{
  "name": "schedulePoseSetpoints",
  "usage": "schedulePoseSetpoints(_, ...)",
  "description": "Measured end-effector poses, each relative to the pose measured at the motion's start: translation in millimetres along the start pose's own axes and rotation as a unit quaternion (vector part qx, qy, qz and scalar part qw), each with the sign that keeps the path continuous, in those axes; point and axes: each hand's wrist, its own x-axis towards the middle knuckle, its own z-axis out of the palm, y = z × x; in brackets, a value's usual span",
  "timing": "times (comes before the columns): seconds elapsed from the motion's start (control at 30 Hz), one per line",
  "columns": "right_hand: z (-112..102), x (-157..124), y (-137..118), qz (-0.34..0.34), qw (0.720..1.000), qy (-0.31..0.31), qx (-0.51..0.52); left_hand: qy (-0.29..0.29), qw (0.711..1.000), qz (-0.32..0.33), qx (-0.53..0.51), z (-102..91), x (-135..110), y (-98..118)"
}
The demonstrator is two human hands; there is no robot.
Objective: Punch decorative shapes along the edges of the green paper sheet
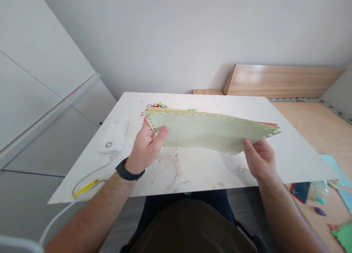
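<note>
Both my hands hold a pale green sheet of paper (209, 132) with a row of punched holes along its far edge, lifted over the white table (288, 150). My left hand (147, 146) pinches the sheet's left corner, thumb on top; a black band is on that wrist. My right hand (260, 156) grips the near right edge, thumb on top. Under the green sheet lie more sheets, with a yellow edge (165, 109) and a red edge (268, 124) showing.
A white power strip (114, 135) with a cable and a yellow tag (85, 188) lies at the table's left. Small coloured pieces (157, 105) sit beyond the sheets. A wooden board (280, 80) leans at the wall. Coloured items (316, 194) lie on the floor to the right.
</note>
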Motion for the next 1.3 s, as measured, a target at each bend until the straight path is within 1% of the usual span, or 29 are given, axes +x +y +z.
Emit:
schedulePoseSetpoints(0.13,2.0,-1.0,2.7,-0.005,1.0,0.014,-0.008,-0.006,1.0,-0.019,0.013,-0.6,-5.5,-1.8)
schedulePoseSetpoints(0.27,4.8,-0.8,5.3,0.005,1.0,0.013,-0.012,-0.001,1.0,-0.027,0.015,-0.2,-10.6,-5.8)
schedulePoseSetpoints(0.37,4.5,-1.2,8.0,0.003,1.0,0.025,-0.015,0.003,0.999,-0.032,0.025,-0.6,-14.0,-9.1)
schedulePoseSetpoints(0.43,3.7,-1.6,9.3,-0.003,0.999,0.021,-0.034,-0.001,0.999,-0.036,0.03,-0.9,-15.4,-10.0)
schedulePoseSetpoints(0.53,2.7,-2.3,10.3,0.005,0.998,0.004,-0.056,-0.012,0.998,-0.052,0.031,-0.8,-17.1,-10.6)
schedulePoseSetpoints(0.7,1.7,-4.1,11.7,0.002,0.998,0.013,-0.057,-0.011,0.998,-0.057,0.03,-1.6,-21.5,-11.7)
schedulePoseSetpoints(0.77,2.5,-4.0,12.7,0.016,0.999,0.005,-0.041,-0.007,0.997,-0.06,0.04,-2.0,-21.7,-12.3)
schedulePoseSetpoints(0.87,4.1,-1.3,12.4,0.045,0.999,-0.004,-0.025,-0.021,0.995,-0.085,0.043,-2.7,-18.7,-12.7)
schedulePoseSetpoints(0.97,1.4,4.6,6.8,0.061,0.997,-0.011,-0.049,-0.036,0.993,-0.104,0.04,-5.8,-14.5,-12.6)
schedulePoseSetpoints(1.03,-3.4,9.3,1.7,0.084,0.993,-0.036,-0.071,-0.051,0.991,-0.118,0.047,-10.0,-13.0,-13.8)
schedulePoseSetpoints(1.1,-9.1,13.3,-1.2,0.121,0.985,-0.084,-0.09,-0.083,0.984,-0.143,0.06,-14.8,-13.6,-16.8)
schedulePoseSetpoints(1.2,-15.6,16.9,2.6,0.174,0.961,-0.169,-0.131,-0.14,0.969,-0.179,0.094,-20.7,-18.2,-23.5)
schedulePoseSetpoints(1.3,-17.1,18.8,12.7,0.177,0.933,-0.211,-0.232,-0.189,0.949,-0.2,0.156,-23.6,-24.5,-28.9)
